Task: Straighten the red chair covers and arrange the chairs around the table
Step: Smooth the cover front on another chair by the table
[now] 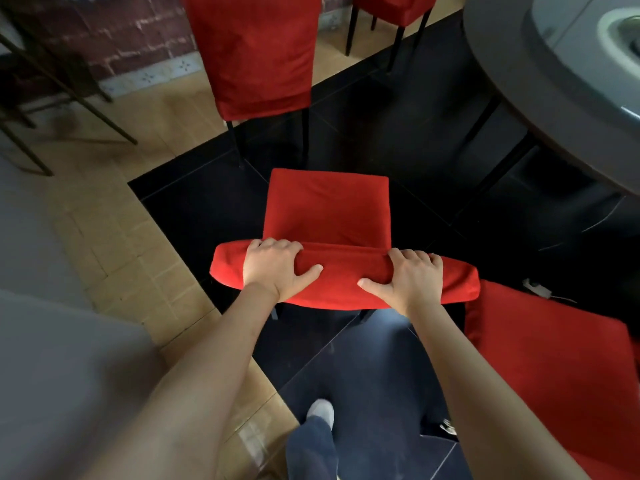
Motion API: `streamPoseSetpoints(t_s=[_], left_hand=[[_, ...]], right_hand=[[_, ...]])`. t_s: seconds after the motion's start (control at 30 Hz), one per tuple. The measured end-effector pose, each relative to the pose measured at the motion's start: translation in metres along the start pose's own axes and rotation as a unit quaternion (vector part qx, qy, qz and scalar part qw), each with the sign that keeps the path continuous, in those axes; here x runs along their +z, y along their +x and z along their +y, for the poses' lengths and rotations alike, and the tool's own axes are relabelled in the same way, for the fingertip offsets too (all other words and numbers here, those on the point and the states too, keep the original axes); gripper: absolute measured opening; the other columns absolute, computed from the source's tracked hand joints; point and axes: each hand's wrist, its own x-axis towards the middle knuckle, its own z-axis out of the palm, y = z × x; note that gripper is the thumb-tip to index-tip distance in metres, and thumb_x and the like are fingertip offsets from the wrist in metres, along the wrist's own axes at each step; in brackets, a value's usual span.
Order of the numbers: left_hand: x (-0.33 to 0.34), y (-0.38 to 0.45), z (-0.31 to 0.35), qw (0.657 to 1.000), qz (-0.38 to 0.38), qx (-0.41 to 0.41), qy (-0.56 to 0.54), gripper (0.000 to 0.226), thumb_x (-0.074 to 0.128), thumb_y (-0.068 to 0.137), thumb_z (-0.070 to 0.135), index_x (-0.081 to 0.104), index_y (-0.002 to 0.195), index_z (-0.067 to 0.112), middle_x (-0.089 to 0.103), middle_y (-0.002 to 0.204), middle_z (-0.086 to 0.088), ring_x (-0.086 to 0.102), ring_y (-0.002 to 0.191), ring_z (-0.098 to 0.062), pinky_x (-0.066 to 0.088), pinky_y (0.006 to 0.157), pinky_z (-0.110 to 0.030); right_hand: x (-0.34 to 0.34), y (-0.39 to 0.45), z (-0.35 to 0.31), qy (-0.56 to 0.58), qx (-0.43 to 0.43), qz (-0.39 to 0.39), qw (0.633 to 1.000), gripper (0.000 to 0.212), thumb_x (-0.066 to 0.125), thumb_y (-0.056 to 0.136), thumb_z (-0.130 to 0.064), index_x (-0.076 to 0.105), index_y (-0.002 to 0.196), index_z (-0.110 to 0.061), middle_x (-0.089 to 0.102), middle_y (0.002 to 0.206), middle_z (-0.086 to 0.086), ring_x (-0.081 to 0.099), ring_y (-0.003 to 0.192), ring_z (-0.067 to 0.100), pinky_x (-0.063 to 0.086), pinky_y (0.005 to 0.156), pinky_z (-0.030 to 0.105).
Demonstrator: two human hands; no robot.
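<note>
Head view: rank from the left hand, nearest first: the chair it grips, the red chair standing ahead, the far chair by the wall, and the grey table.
1. Gripped chair: the left hand holds its backrest top, as does the right hand.
2. Chair ahead: just beyond, upper left of centre.
3. Far chair and grey table, upper right: too close to call.

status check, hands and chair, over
Left hand and right hand grip red fabric-covered chair backrest. Seat faces round grey table. Second red chair ahead.
</note>
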Motion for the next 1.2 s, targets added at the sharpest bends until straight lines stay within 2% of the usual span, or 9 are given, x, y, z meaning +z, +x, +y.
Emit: streamPoseSetpoints(t_s=[0.23, 0.43, 0.63, 0.73, 1.2], left_hand=[[-0.007, 0.05, 0.009, 1.0, -0.005, 0.002, 0.003, 0.085, 0.01, 0.072, 0.08, 0.059, 0.121, 0.032, 0.065, 0.117, 0.01, 0.055, 0.112, -0.017, 0.033, 0.099, -0.037], [-0.007, 0.057, 0.007, 1.0, -0.002, 0.006, -0.003, 0.083, 0.012, 0.072, 0.08, 0.06, 0.121, 0.032, 0.065, 0.115, 0.011, 0.055, 0.112, -0.016, 0.032, 0.1, -0.035], [-0.006, 0.058, 0.005, 1.0, -0.001, 0.008, -0.004, 0.081, 0.014, 0.073, 0.081, 0.06, 0.119, 0.033, 0.066, 0.111, 0.011, 0.056, 0.108, -0.015, 0.033, 0.098, -0.035], [-0.006, 0.057, 0.004, 1.0, -0.006, 0.011, -0.007, 0.082, 0.013, 0.073, 0.081, 0.06, 0.119, 0.033, 0.066, 0.112, 0.011, 0.056, 0.108, -0.015, 0.033, 0.097, -0.035], [-0.01, 0.045, -0.022, 0.992, 0.007, 0.124, 0.006, 0.084, 0.014, 0.072, 0.08, 0.061, 0.118, 0.029, 0.067, 0.109, 0.008, 0.058, 0.106, -0.016, 0.035, 0.101, -0.036]], right_hand=[[-0.011, 0.051, 0.018, -0.016, -0.001, -0.04, 0.999, 0.101, 0.017, 0.054, -0.096, 0.061, 0.106, -0.022, 0.067, 0.1, -0.001, 0.058, 0.101, 0.026, 0.033, 0.095, 0.043], [-0.015, 0.056, 0.015, -0.01, 0.005, -0.051, 0.999, 0.104, 0.015, 0.052, -0.096, 0.062, 0.11, -0.023, 0.067, 0.1, -0.002, 0.059, 0.101, 0.025, 0.033, 0.098, 0.044], [-0.017, 0.055, 0.011, -0.013, 0.012, -0.054, 0.998, 0.104, 0.012, 0.05, -0.097, 0.06, 0.102, -0.021, 0.067, 0.094, -0.001, 0.06, 0.096, 0.026, 0.032, 0.095, 0.045], [-0.017, 0.05, 0.009, -0.006, 0.017, -0.059, 0.998, 0.101, 0.016, 0.052, -0.096, 0.059, 0.101, -0.019, 0.066, 0.091, 0.0, 0.06, 0.095, 0.026, 0.032, 0.096, 0.047], [-0.012, -0.012, -0.029, -0.01, 0.121, -0.064, 0.991, 0.097, 0.015, 0.055, -0.095, 0.055, 0.1, -0.019, 0.065, 0.092, 0.001, 0.057, 0.093, 0.025, 0.034, 0.093, 0.044]])
